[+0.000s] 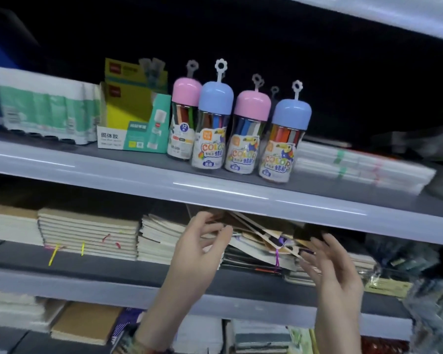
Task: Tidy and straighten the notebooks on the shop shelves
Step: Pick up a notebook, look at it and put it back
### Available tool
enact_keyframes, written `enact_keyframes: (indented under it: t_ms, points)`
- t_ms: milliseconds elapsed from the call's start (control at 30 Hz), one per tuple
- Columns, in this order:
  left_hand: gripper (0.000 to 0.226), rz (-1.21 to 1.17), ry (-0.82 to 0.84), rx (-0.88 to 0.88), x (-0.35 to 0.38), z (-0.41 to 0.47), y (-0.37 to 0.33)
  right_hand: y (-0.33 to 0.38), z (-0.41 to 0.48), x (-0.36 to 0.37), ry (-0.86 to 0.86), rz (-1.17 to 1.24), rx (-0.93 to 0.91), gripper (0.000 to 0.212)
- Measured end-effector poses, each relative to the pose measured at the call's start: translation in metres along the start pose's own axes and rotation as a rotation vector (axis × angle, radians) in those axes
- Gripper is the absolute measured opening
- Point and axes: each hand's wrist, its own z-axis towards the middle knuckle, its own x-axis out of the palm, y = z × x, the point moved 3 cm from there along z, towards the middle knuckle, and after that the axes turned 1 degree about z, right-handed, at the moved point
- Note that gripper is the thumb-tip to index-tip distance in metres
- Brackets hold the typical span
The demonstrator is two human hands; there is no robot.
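Note:
A messy pile of tilted notebooks (260,242) lies on the middle shelf (128,277), under the upper shelf's lip. My left hand (197,249) grips the pile's left end, fingers curled over the top covers and thumb underneath. My right hand (330,269) is at the pile's right end with its fingers spread and fairly straight, touching the notebook edges. To the left stand a neat stack of kraft-cover notebooks (87,235) and a looser cream stack (159,238). The back of the messy pile is hidden in shadow.
The upper shelf (215,187) carries several crayon tubs with pink and blue caps (215,118), a glue-stick display box (133,118), white-green packs (44,106) and flat packets (356,167). More notebooks (85,323) fill the bottom shelf; wrapped goods (394,282) sit to the right.

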Motion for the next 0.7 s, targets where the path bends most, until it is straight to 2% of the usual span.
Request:
enact_keyframes:
  t_ms: [133,267,333,433,533,633,700]
  points:
    - [0.02,0.024,0.009,-0.041,0.003,0.008,0.0,0.012,0.014,0.012,-0.002,-0.022,0.064,0.012]
    - [0.015,0.054,-0.003,-0.058,0.005,0.013,-0.002,0.019,0.024,0.024,0.037,-0.095,0.131,0.011]
    - [0.019,0.069,0.004,-0.078,0.006,0.013,-0.003,0.021,0.028,0.028,0.036,-0.111,0.162,0.005]
    - [0.026,0.081,0.016,-0.082,0.007,0.013,-0.002,0.022,0.031,0.034,0.02,-0.108,0.212,0.016]
    - [0.028,0.092,0.031,-0.08,0.008,0.012,-0.003,0.023,0.032,0.038,0.002,-0.114,0.251,0.012]
    - [0.019,0.099,0.048,-0.097,0.011,0.008,-0.008,0.021,0.034,0.041,-0.021,-0.154,0.287,0.016]
    - [0.028,0.108,0.055,-0.108,0.012,0.005,-0.013,0.019,0.038,0.042,-0.037,-0.192,0.301,0.022]
